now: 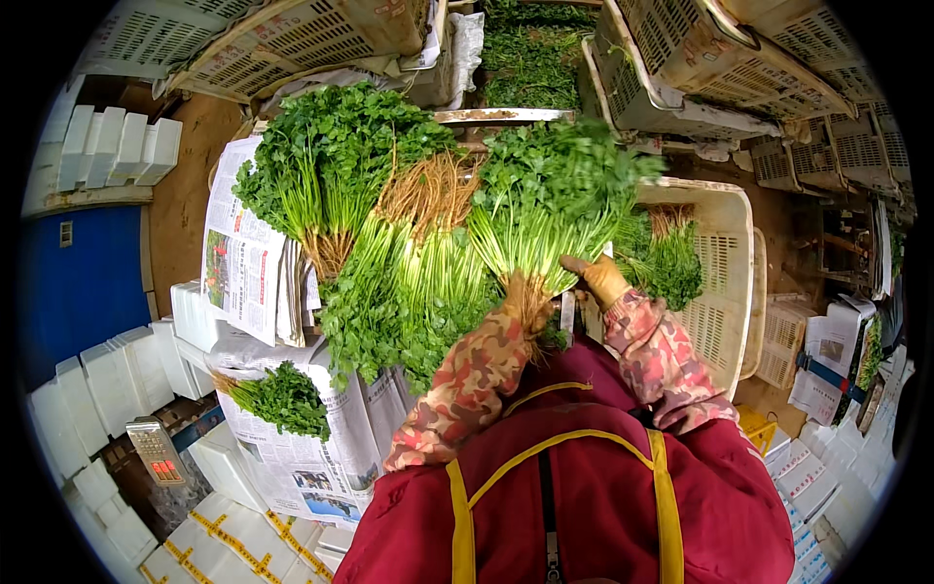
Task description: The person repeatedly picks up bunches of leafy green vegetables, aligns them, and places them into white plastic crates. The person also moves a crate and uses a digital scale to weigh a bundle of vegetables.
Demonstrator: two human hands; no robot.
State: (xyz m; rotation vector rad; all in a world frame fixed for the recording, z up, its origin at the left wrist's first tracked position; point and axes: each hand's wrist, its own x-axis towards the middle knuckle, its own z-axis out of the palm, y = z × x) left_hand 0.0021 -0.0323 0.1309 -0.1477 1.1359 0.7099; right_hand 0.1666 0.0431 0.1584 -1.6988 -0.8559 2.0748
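Observation:
My left hand [525, 299] is closed around the root end of a bunch of cilantro [554, 226], whose leaves point away from me and look blurred. At the right side of that bunch, my right hand [598, 277] in a tan glove touches the stems with its thumb and fingers. Left of the bunch lies a pile of cilantro [430, 277] with roots pointing away, and beyond it another heap [328, 160] has its roots toward me. A small bunch [281, 398] rests on newspaper [343, 452] at the lower left.
A plastic crate [719, 277] at my right holds more greens [671, 255]. Stacked crates [306, 44] stand at the back left, others [700, 66] at the back right. Folded newspapers [244, 248], white foam boxes [120, 379] and a scale display [157, 449] are on the left.

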